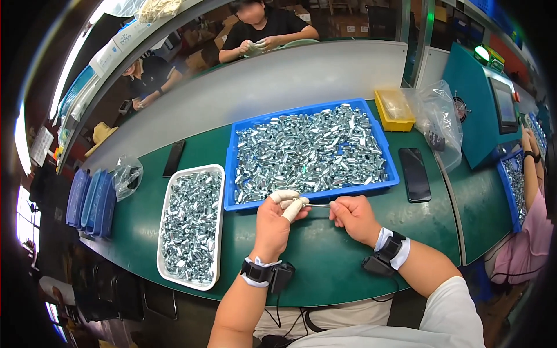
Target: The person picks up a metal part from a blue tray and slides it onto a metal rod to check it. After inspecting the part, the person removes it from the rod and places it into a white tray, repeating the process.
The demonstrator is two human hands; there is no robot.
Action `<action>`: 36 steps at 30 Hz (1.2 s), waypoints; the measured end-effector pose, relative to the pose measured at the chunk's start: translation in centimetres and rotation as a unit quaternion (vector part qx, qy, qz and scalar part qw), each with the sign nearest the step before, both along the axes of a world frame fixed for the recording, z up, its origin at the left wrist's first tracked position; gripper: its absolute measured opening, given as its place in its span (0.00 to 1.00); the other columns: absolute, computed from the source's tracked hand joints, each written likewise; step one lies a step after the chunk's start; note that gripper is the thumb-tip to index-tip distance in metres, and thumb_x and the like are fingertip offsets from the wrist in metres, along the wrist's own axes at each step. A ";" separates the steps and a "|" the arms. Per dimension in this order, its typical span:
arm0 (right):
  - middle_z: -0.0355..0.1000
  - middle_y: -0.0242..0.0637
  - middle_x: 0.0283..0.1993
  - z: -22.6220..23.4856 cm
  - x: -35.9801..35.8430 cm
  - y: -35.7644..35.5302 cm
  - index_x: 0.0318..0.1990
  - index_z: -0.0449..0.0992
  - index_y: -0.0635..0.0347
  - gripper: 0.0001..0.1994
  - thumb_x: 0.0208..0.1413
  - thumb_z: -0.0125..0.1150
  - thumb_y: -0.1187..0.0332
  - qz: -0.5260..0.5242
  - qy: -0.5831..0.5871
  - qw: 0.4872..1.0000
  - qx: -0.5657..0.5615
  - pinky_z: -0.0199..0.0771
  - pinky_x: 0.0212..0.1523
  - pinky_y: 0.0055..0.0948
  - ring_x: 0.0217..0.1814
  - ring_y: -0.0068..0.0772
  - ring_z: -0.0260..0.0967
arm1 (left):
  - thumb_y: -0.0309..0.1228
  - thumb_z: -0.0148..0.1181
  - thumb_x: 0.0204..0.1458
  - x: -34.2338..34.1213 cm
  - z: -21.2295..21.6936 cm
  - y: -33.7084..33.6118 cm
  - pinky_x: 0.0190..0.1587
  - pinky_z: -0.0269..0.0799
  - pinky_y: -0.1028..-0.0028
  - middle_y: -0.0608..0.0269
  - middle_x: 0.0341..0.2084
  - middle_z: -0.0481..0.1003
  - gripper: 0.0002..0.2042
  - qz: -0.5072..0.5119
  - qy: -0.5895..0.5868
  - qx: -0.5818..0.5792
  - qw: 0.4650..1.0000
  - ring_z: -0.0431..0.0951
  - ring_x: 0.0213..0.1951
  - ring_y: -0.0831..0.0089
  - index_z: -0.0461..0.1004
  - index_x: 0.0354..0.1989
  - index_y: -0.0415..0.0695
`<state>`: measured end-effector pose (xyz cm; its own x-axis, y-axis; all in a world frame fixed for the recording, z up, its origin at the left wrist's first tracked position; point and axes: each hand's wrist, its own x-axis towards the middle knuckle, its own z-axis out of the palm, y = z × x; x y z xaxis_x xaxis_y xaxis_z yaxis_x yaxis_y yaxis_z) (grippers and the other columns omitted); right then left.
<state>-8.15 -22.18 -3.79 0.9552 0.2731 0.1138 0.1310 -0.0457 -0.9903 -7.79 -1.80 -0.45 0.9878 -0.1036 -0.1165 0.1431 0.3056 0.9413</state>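
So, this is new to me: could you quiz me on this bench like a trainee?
1. True or false: the white tray lies left of the blue tray.
2. Which hand shows pale finger covers?
3. The right hand grips: A) a phone, B) a thin rod, C) a yellow box?

Key: 1. True. 2. The left hand. 3. B.

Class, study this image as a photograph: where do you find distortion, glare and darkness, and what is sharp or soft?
Head view: the front edge of the green table bows; head view: corners fall to black; head view: the metal parts glint and the far-left window is washed out; head view: the left hand and right hand look fairly sharp, the background softer.
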 end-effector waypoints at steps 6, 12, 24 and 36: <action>0.66 0.28 0.17 0.2 -0.2 0.0 0.24 0.73 0.65 0.17 0.65 0.49 0.66 -0.002 0.008 1.000 -0.021 0.61 0.22 0.19 0.19 0.16 0.62 | 0.21 0.56 0.57 -0.3 -1.0 -0.7 0.40 0.76 0.77 0.56 0.36 0.78 0.07 0.015 -0.022 -0.004 1.000 0.79 0.37 0.71 0.70 0.43 0.40; 0.67 0.29 0.17 1.0 -0.3 0.2 0.24 0.74 0.65 0.16 0.64 0.49 0.67 0.003 -0.012 0.999 -0.048 0.63 0.23 0.20 0.20 0.16 0.62 | 0.21 0.56 0.57 -0.3 -1.3 -0.7 0.39 0.75 0.78 0.56 0.37 0.78 0.07 0.023 -0.007 -0.023 0.999 0.79 0.37 0.71 0.69 0.43 0.40; 0.68 0.30 0.17 0.7 -0.4 0.4 0.26 0.75 0.65 0.14 0.62 0.51 0.68 -0.002 -0.082 0.995 -0.051 0.63 0.21 0.21 0.19 0.17 0.64 | 0.26 0.62 0.55 -1.2 -0.8 -1.3 0.30 0.72 0.79 0.62 0.25 0.77 0.07 -0.086 0.077 0.116 0.987 0.77 0.27 0.77 0.72 0.27 0.40; 0.65 0.28 0.15 1.1 0.6 -0.9 0.22 0.73 0.64 0.18 0.64 0.51 0.63 0.153 0.158 0.970 0.100 0.61 0.21 0.18 0.17 0.16 0.61 | 0.21 0.62 0.52 -1.2 -2.1 -2.2 0.34 0.71 0.81 0.63 0.30 0.76 0.03 -0.033 -0.124 0.187 0.974 0.74 0.31 0.82 0.73 0.32 0.37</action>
<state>-7.59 -23.08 -2.70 0.8285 0.5525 -0.0916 -0.2032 0.1442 -0.9685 -8.97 -4.03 -2.55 0.9829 -0.1646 0.0825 -0.0948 -0.0678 0.9932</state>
